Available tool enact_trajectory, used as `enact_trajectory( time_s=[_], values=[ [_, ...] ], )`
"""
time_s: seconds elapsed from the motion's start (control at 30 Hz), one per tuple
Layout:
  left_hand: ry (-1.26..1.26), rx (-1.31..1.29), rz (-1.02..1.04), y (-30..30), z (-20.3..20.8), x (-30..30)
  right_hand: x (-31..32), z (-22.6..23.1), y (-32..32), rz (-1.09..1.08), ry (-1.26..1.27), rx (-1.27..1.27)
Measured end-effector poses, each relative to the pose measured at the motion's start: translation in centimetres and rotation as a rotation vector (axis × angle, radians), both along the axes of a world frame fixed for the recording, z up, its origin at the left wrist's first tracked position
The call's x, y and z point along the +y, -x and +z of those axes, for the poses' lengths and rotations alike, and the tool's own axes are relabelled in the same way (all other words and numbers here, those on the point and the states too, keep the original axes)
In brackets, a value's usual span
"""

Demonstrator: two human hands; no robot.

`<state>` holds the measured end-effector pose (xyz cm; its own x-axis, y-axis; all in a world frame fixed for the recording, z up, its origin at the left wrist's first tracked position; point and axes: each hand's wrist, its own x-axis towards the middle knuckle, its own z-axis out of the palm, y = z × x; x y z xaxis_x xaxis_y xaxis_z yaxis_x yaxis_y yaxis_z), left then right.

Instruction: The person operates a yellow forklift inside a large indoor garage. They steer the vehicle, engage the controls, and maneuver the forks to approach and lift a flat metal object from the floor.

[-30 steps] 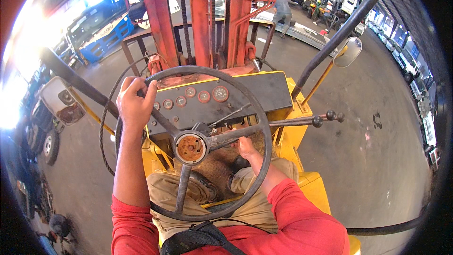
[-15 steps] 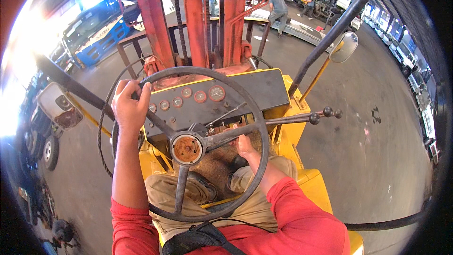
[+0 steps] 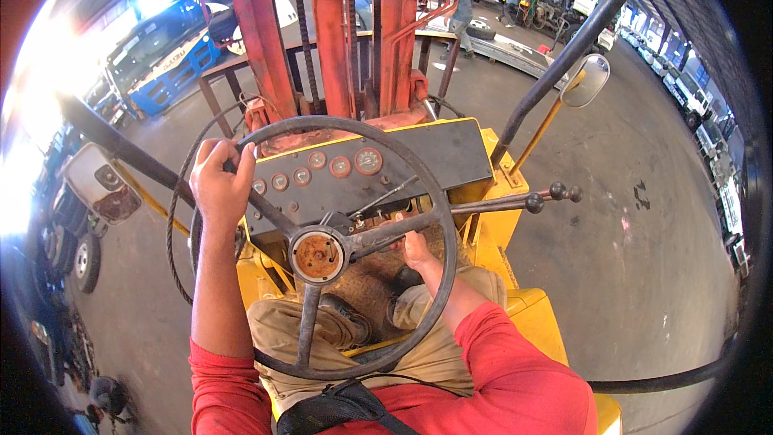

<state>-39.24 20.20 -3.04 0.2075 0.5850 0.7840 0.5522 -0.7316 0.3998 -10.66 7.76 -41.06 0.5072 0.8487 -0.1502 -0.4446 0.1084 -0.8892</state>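
Note:
My left hand (image 3: 223, 181) is closed round the upper left rim of a large black steering wheel (image 3: 441, 290). The wheel has a rusty round hub (image 3: 317, 255). My right hand (image 3: 416, 250) is behind the wheel, just below its right spoke, thumb upward. Its fingers are curled and partly hidden by the spoke, so what they grip cannot be made out. To the right of the wheel, several levers with black ball knobs (image 3: 535, 203) stick out. Beyond it is a black dashboard (image 3: 435, 153) with several round red-rimmed gauges (image 3: 368, 161).
A red lift mast (image 3: 328, 32) with chains rises ahead. Mirrors (image 3: 585, 80) stand on both sides. A person (image 3: 460, 20) is near a flat metal bed (image 3: 515, 55). A blue-and-white truck cab (image 3: 165, 64) stands front left; parked vehicles (image 3: 692, 97) line the right.
The person beyond the mast has stepped left and is now partly behind its red bars. My hands keep their places; the view has shifted slightly.

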Motion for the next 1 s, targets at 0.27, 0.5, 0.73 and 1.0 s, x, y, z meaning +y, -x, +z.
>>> enact_trajectory(
  time_s=[0.27, 0.5, 0.73, 1.0],
  values=[
    [-0.029, -0.009, -0.012, -0.1, -0.2, 0.3, 0.3, 0.8, -0.3, 0.007, 0.034, -0.029],
    [-0.091, -0.027, -0.007, 0.0, -0.5, 0.6, -0.1, 3.1, 0.1, 0.072, -0.018, -0.086],
    [-0.097, -0.039, 0.003, 0.3, -0.7, 1.0, -2.0, 5.6, -0.6, 0.221, 0.320, -0.218],
    [-0.044, -0.027, 0.030, 0.8, -0.9, 0.9, -11.6, 13.9, -5.8, 0.147, 0.417, -0.804]
  ],
)
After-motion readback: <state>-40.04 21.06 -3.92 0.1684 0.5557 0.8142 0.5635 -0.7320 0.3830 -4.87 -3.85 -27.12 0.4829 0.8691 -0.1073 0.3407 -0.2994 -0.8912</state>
